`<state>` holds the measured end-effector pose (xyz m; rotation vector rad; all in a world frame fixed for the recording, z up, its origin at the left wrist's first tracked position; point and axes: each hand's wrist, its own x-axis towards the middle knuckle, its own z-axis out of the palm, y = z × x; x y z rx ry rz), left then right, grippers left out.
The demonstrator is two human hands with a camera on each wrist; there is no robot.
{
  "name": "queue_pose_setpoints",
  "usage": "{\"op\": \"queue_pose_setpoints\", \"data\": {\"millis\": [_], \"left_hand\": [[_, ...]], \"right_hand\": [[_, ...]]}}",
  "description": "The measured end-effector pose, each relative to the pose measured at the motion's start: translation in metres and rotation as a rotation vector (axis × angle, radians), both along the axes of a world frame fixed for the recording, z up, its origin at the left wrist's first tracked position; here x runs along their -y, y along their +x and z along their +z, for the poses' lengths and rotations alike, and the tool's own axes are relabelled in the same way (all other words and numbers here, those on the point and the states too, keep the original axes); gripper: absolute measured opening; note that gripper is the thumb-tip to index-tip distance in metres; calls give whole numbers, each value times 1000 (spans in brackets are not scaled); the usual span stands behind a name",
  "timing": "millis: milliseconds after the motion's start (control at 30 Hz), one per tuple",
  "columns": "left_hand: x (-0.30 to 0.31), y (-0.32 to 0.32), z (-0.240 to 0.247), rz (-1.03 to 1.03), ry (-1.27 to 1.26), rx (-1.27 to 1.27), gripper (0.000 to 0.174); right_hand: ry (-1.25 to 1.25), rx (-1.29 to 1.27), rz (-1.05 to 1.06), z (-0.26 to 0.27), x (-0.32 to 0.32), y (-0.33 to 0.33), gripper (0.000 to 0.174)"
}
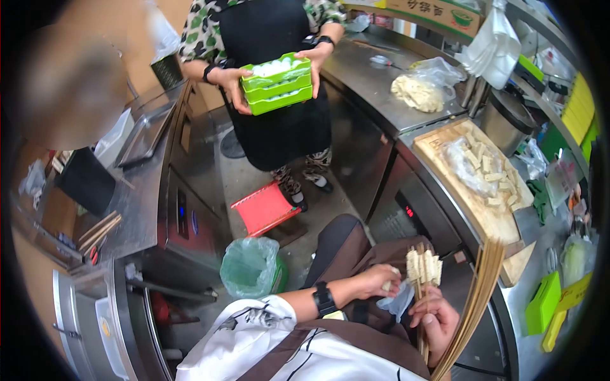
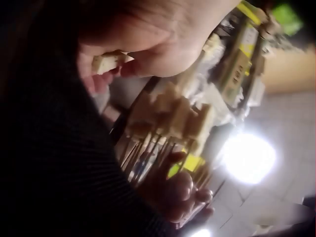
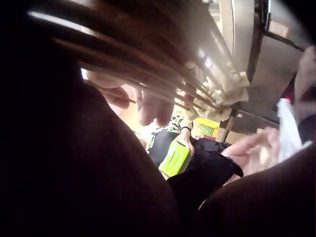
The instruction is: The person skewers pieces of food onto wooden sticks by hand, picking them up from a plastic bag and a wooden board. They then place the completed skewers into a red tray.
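Observation:
My left hand (image 1: 376,280) pinches a pale, dense piece of food (image 2: 109,62), which looks like a cut strip of tofu roll. Across from it, my right hand (image 1: 438,319) grips several thin wooden skewers (image 1: 420,317). Their upper ends carry similar pale pieces (image 1: 424,267), packed side by side. A longer bundle of bare wooden sticks (image 1: 476,295) runs along the outer side of my right hand. Between the two hands shows a crumpled, clear plastic bag (image 1: 398,301). In the right wrist view, sticks in the foreground partly cover my right fingers (image 3: 150,106).
Loose pale pieces and a plastic bag lie on a wooden board (image 1: 438,149) on the right counter. Another person (image 1: 267,76) stands ahead, holding stacked green trays (image 1: 279,101). A red stool (image 1: 264,209) and a lined green bin (image 1: 251,267) stand on the floor.

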<state>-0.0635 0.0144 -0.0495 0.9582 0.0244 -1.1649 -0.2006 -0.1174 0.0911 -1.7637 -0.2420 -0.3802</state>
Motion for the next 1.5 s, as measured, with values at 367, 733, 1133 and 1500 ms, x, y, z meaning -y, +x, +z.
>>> {"op": "queue_pose_setpoints", "data": {"millis": [367, 733, 1133, 1500], "left_hand": [[41, -18, 25, -571, -489, -31, 24], [65, 34, 83, -350, -343, 401, 20], [128, 144, 135, -551, -278, 737, 38], [237, 132, 243, -649, -331, 433, 16]], "right_hand": [[-88, 136, 19, 25, -15, 0, 22], [-79, 265, 171, 48, 28, 85, 17], [-53, 134, 218, 121, 122, 177, 10], [-16, 46, -145, 237, 177, 157, 28]]}}
